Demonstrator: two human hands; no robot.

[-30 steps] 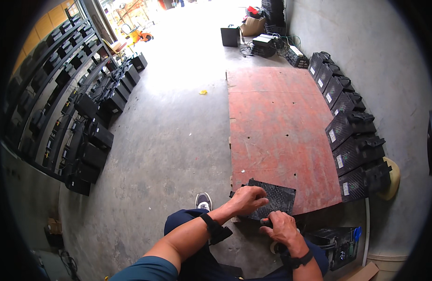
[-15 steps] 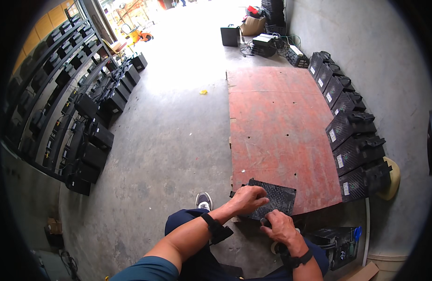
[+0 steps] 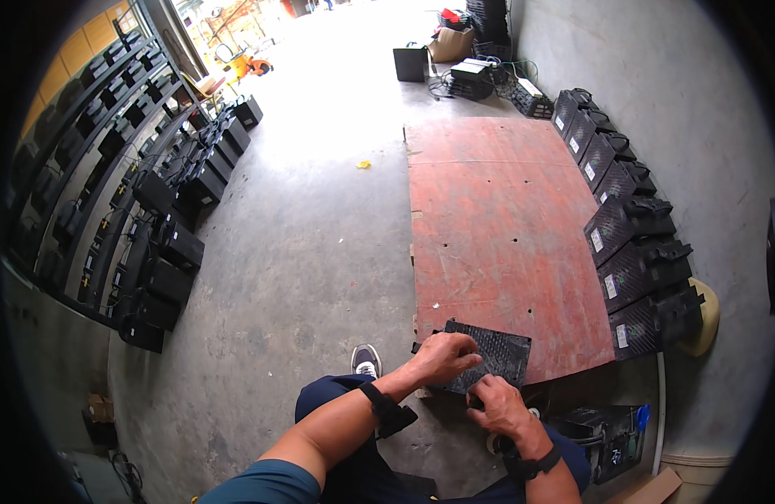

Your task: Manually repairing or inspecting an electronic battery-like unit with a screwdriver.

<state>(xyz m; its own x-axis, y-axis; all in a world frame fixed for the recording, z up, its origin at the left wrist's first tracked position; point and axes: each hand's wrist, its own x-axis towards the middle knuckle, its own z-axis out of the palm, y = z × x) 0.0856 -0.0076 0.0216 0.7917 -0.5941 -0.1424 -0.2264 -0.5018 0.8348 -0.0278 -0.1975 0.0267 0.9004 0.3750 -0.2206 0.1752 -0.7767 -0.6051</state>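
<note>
A black box with a textured top (image 3: 507, 351) lies at the near end of a red board. Over its left part is my left hand (image 3: 443, 359), the fingers bent and drawn together; what they hold, if anything, is hidden. My right hand (image 3: 500, 406) is at the box's near edge, its fingers curled in toward the thumb. A small dark thing seems to be between them, too small to name. Below the right hand, a roll of tape (image 3: 493, 444) shows in part beside my leg.
The red board (image 3: 497, 227) stretches away ahead. Along its right side several black battery-like cases (image 3: 629, 227) stand by the wall. Another black case with cables (image 3: 610, 441) is at my right. A rack of black units (image 3: 110, 160) lines the left side. Bare concrete floor (image 3: 303, 252) lies between.
My right hand has shifted very slightly up against the box's near edge. The left hand and the box have barely moved.
</note>
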